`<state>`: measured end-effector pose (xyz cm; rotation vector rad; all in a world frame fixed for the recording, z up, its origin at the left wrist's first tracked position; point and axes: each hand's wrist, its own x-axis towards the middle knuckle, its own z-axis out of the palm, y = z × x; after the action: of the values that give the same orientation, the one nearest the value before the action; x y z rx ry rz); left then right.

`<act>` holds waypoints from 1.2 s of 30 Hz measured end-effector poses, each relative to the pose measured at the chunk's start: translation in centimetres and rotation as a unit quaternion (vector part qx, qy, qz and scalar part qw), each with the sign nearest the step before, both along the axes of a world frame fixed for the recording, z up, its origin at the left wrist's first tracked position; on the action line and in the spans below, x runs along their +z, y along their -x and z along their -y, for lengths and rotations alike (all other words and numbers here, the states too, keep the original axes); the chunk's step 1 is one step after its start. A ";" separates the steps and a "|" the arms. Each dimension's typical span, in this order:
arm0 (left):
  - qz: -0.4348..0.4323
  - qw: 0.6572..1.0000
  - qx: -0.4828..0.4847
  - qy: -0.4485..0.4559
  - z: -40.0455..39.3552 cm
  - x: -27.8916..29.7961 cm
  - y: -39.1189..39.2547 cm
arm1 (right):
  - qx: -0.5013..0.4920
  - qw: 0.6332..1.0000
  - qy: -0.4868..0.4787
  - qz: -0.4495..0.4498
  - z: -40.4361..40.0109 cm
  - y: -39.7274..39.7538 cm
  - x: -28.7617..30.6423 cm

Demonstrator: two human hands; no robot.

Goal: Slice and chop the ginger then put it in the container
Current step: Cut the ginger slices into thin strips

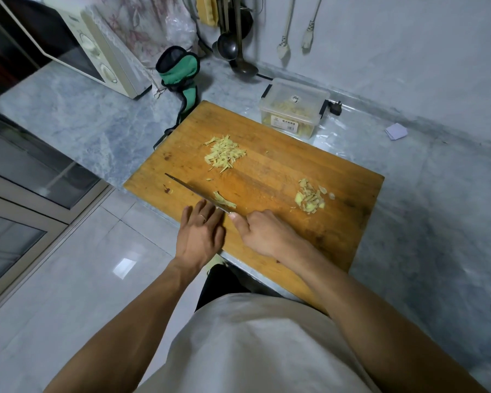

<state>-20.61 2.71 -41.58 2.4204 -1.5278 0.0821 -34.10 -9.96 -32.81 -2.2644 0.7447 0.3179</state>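
Your right hand (262, 234) is curled round the handle of the knife (193, 191), thumb extended toward the blade, which lies low across the near-left part of the wooden cutting board (346, 222); your left hand (200, 236) rests flat with fingers straight on the blade's near side. A small strip of ginger (224, 200) sits against the far side of the blade, a pile of ginger slivers (224, 154) lies further back on the board, and a pile of ginger trimmings (311, 197) lies to the right. The lidded clear plastic container (294, 109), with yellowish pieces visible through its wall, stands on the marble counter (91, 120) just beyond the board's far corner.
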 end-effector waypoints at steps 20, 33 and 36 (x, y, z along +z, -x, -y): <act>0.004 0.998 -0.055 0.038 -0.6 -1.5 -2.1 | -0.029 0.999 -0.020 0.037 1.1 0.2 -0.3; -0.022 0.996 -0.065 0.061 -0.9 -2.8 -2.8 | -0.037 0.999 -0.007 0.021 -0.5 -0.7 -0.8; -0.024 0.996 -0.064 0.059 -0.9 -2.8 -2.6 | -0.042 0.998 0.017 0.037 -1.6 -0.8 -1.5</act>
<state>-17.98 3.58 -44.35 2.2130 -1.6060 0.0858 -33.29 -8.41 -34.26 -2.2562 0.8080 0.1816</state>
